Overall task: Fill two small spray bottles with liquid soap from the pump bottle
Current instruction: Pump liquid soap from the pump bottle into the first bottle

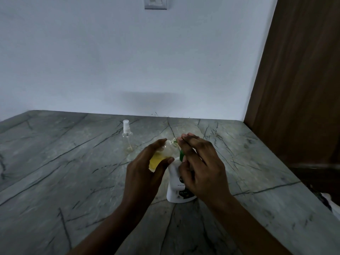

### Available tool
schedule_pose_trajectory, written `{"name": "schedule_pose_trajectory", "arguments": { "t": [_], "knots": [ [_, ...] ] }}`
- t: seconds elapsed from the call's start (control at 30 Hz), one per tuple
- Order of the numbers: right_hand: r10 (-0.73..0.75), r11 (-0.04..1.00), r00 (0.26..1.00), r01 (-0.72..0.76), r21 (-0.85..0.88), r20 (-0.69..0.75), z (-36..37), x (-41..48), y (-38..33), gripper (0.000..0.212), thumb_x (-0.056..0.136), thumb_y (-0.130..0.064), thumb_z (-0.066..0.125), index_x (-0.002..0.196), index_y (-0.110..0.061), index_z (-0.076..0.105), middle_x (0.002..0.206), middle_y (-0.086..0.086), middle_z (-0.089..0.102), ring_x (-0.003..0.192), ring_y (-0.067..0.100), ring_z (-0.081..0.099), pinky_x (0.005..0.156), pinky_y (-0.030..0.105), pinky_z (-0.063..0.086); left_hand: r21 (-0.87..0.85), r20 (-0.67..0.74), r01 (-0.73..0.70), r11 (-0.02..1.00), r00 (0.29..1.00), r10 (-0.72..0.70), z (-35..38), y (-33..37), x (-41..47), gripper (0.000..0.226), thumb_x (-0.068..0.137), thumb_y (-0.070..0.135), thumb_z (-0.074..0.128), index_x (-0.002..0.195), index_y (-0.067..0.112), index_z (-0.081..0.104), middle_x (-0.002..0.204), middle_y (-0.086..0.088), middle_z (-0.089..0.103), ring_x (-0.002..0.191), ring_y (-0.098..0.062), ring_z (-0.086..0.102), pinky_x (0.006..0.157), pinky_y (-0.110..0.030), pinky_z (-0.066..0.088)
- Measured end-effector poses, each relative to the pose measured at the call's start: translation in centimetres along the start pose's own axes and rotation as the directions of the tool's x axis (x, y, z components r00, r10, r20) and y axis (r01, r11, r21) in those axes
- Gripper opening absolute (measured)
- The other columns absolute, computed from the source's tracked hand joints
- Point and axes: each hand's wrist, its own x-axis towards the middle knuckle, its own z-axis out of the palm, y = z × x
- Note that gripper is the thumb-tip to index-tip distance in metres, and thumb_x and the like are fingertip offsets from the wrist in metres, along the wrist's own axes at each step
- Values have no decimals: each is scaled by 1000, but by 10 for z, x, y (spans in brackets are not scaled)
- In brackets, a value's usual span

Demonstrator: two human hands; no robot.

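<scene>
Head view: left hand [147, 168] is gripping a tilted open bottle [161, 153] holding yellow soap; right hand [200, 162] is resting, fingers extended, on the pump bottle [176, 186] mid-counter; capped spray bottle [127, 137] is standing near the counter [55, 162] back edge

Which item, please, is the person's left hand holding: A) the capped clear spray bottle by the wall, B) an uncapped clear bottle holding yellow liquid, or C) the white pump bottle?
B: the left hand grips the uncapped clear bottle, tilted, with yellow liquid inside.
</scene>
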Motion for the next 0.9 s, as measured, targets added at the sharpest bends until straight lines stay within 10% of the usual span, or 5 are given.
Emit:
{"name": "schedule_pose_trajectory", "arguments": {
  "t": [0.9],
  "knots": [
    [30,999,999,-30,-26,-12,6,-8,-5,43,99,-22,33,111,4,66,110,18,65,112,25,52,100,23,39,-18,16,7,1000,1000,-7,6,-9,-8,42,77,35,63,117,30,53,100,21,57,90,13,55,69,-2,40]
  ]
}}
